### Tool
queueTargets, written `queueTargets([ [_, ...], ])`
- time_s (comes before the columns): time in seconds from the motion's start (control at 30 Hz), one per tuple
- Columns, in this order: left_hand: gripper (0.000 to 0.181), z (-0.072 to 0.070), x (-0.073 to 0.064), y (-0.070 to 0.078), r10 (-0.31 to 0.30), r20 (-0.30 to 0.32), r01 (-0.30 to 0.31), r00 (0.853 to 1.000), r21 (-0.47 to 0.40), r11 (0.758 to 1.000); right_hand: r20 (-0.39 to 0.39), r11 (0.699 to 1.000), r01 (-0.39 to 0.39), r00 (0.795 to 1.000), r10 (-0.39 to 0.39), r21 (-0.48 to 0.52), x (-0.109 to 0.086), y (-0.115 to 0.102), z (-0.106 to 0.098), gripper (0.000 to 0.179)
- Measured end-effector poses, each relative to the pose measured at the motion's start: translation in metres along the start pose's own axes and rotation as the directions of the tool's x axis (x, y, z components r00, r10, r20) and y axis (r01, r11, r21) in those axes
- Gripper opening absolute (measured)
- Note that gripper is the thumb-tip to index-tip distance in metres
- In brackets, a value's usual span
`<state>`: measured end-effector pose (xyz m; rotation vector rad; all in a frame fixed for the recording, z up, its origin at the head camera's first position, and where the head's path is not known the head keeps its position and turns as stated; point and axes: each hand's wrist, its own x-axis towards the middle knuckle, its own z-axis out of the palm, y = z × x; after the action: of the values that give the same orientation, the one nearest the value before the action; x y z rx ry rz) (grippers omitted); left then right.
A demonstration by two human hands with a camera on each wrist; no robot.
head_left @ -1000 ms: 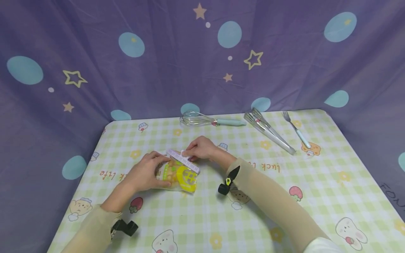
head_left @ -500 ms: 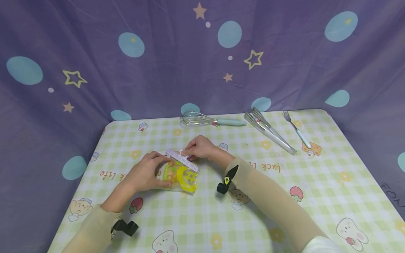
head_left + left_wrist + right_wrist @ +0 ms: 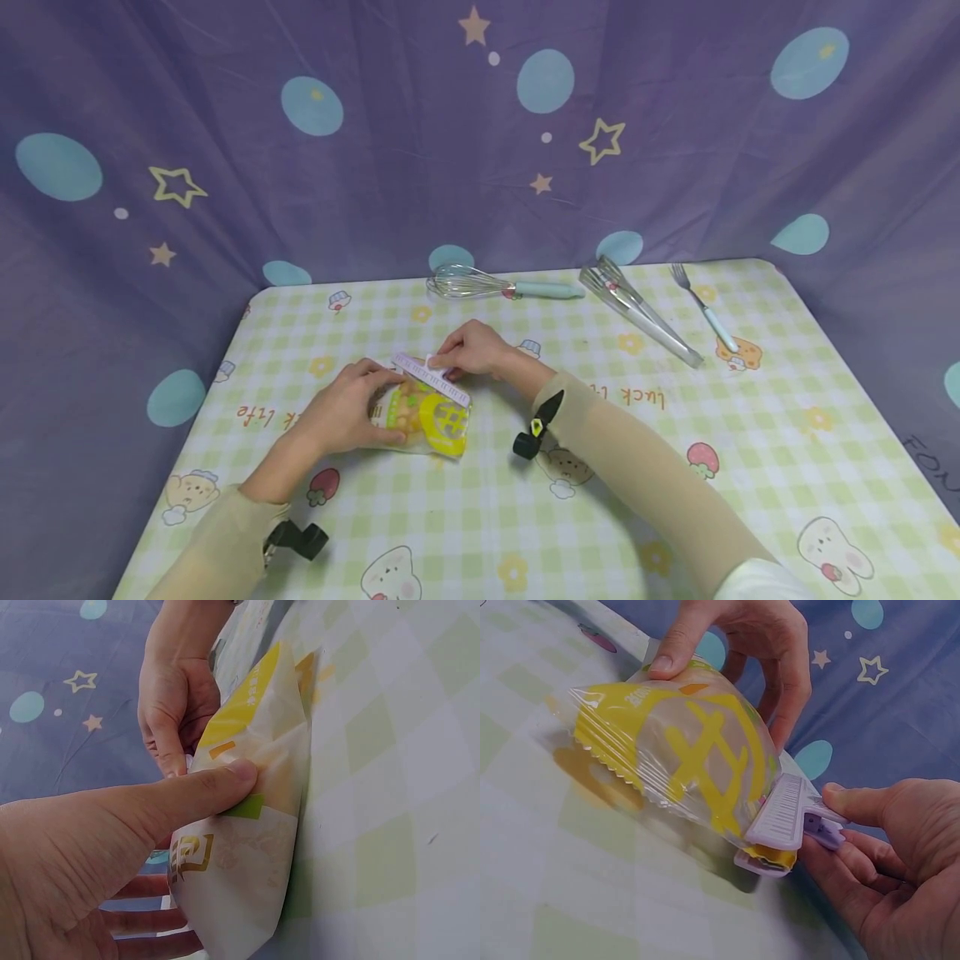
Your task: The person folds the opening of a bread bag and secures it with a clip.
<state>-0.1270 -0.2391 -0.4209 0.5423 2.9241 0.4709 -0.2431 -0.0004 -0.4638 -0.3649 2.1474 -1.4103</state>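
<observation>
A small plastic food bag (image 3: 444, 427) with yellow print and pale pieces inside sits left of the table's middle. My left hand (image 3: 347, 410) grips it from the left; in the left wrist view the thumb presses on the bag's face (image 3: 240, 855). Along the bag's far right edge runs a lilac sealing clip (image 3: 430, 380). With thumb and fingers my right hand (image 3: 477, 350) pinches the clip's handle. In the right wrist view the jaws of the clip (image 3: 780, 817) straddle a yellow corner of the bag (image 3: 697, 761).
At the back of the table lies a whisk (image 3: 546, 290) with a mint handle. Right of it are metal tongs (image 3: 645, 318) and a fork (image 3: 708, 312). A checkered cloth (image 3: 480, 525) covers the table, and a purple curtain (image 3: 420, 183) hangs behind.
The clip has shifted very slightly to the left and away, with my right hand still pinching it. My left hand and the bag stay nearly in place.
</observation>
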Motion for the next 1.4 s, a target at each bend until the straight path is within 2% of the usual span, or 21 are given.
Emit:
queueTargets([
  [0.4, 0.082, -0.0009, 0.0012, 0.001, -0.001, 0.012, 0.001, 1.0, -0.007, 1.0, -0.009, 1.0, -0.002, 1.0, 0.002, -0.022, -0.0025, -0.0027, 0.0004, 0.02],
  [0.73, 0.082, -0.0003, 0.0029, -0.0008, 0.009, 0.014, -0.009, 1.0, -0.003, 1.0, -0.018, 0.997, 0.005, 1.0, -0.006, -0.079, -0.0029, -0.0038, -0.0009, 0.02],
  [0.93, 0.083, 0.0, 0.0036, -0.0007, 0.012, 0.011, -0.012, 1.0, -0.005, 1.0, -0.034, 0.993, 0.033, 0.999, -0.037, -0.113, -0.0046, -0.0048, -0.0017, 0.023],
  [1.03, 0.083, 0.0005, 0.0038, -0.0006, 0.01, 0.01, -0.01, 1.0, -0.006, 1.0, -0.049, 0.983, 0.058, 0.997, -0.067, -0.173, -0.0051, -0.0049, -0.0012, 0.024],
  [1.23, 0.082, 0.0002, 0.0027, -0.001, 0.011, 0.002, -0.011, 1.0, -0.006, 1.0, -0.074, 0.936, 0.129, 0.984, -0.161, -0.328, -0.0043, -0.0041, -0.0008, 0.024],
  [1.4, 0.082, -0.0013, 0.0021, -0.0011, 0.011, 0.001, -0.011, 1.0, -0.004, 1.0, -0.085, 0.919, 0.145, 0.978, -0.189, -0.368, -0.0048, -0.0036, -0.0002, 0.023],
])
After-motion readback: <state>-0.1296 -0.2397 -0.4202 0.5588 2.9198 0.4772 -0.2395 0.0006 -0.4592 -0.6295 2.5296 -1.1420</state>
